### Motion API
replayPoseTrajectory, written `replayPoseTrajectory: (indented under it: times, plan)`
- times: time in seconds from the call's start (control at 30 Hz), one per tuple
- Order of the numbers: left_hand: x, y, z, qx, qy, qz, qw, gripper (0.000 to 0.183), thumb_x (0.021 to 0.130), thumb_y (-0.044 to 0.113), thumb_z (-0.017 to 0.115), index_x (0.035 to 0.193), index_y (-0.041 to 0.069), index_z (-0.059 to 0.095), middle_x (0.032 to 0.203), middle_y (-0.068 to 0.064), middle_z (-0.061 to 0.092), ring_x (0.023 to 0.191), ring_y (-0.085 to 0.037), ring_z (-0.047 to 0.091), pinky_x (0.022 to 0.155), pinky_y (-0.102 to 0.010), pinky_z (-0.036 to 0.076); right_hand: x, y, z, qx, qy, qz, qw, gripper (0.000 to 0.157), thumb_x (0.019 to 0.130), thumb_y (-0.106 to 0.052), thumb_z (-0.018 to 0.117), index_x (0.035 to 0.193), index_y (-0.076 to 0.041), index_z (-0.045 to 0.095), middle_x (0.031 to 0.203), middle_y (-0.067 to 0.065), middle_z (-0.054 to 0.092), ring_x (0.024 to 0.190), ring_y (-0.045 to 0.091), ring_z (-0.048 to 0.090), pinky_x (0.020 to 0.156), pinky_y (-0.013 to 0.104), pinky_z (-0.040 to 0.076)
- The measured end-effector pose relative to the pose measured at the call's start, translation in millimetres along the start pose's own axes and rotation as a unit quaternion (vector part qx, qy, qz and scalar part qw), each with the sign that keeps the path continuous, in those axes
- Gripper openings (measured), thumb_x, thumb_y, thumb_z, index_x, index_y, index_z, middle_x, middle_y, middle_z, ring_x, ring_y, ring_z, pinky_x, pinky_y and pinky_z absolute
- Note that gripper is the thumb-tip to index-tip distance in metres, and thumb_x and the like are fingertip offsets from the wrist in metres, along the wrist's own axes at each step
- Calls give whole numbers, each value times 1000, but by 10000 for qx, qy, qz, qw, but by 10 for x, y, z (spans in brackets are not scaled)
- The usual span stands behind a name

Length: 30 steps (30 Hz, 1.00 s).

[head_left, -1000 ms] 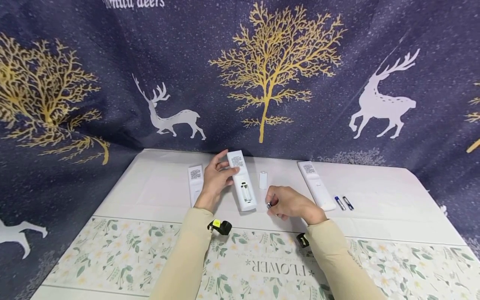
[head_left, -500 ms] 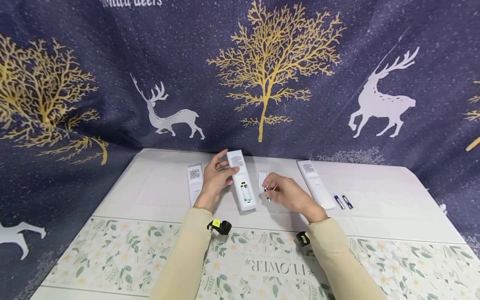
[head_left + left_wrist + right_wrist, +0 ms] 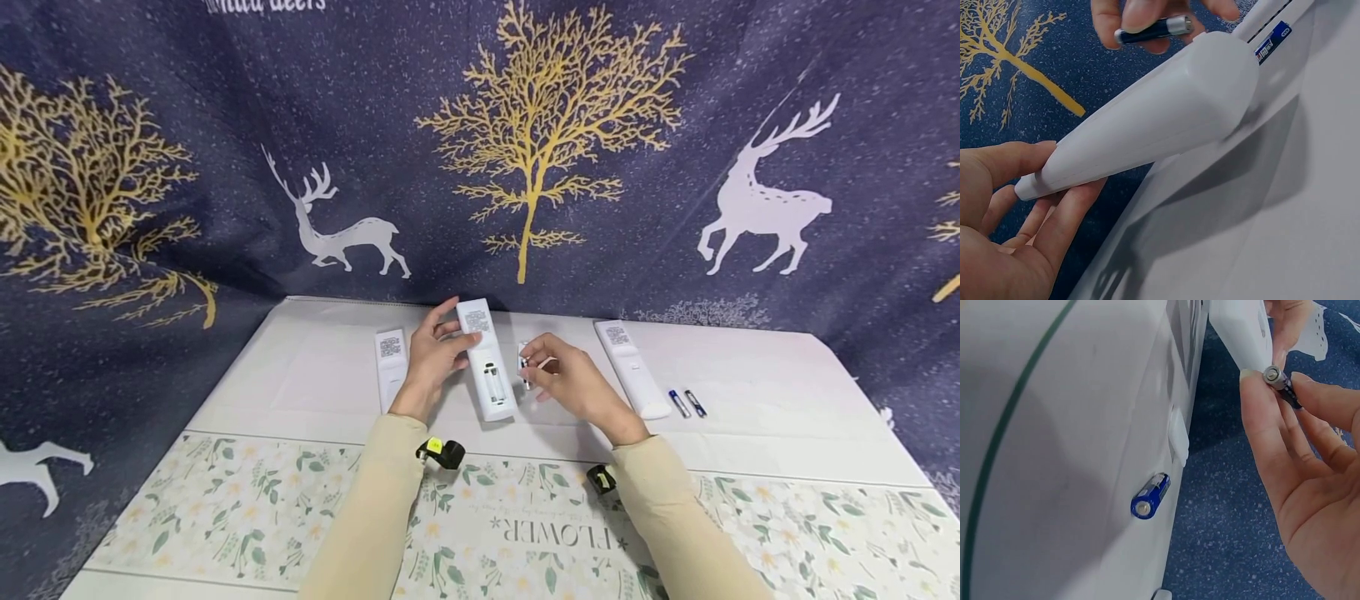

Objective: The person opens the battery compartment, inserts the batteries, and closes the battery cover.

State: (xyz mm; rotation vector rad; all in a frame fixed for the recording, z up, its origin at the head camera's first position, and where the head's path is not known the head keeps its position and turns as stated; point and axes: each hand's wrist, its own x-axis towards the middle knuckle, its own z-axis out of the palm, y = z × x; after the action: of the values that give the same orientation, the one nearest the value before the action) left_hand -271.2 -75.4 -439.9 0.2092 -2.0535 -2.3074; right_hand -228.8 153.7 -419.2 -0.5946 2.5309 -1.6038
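Barely apart, right fingers [image 3: 1263, 419] on battery [image 3: 1282, 385].

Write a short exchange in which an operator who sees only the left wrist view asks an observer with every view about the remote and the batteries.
Operator: I see the left hand holding a remote, but not its battery slot. Is the slot covered?
Observer: No, the head view shows the slot uncovered.
Operator: Past the remote I can make out one loose battery. How many lie there?
Observer: Two batteries lie side by side on the table, seen from the head camera.
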Motion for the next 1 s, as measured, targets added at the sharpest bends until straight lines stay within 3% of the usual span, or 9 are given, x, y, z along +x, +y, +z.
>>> replayPoseTrajectory:
  times: [0.53,0.8,1.0]
  plan:
    - [-14,16,26,50,-65,32,10000,76,88,-2,83,154,26,57,127,-10,68,93,-19,70,64,-26,61,-4,-34,123,-114,141,-431,9989,25,97,1,76,119,2,64,103,16,69,80,37,72,59,39,65]
    - [-13,24,22,45,-134,88,9999,77,88,-3,82,156,22,56,127,-12,67,91,-18,69,63,-26,61,-15,-102,188,-400,101,-302,9987,22,97,-1,76,116,-2,66,101,10,70,75,20,68,60,44,65]
    - [-18,27,27,-11,-153,56,9999,77,88,-3,83,156,23,56,127,-12,66,92,-17,69,62,-25,61,-10,-104,221,-469,74,-117,9988,18,97,-3,77,113,-4,68,97,7,68,74,17,66,58,37,65]
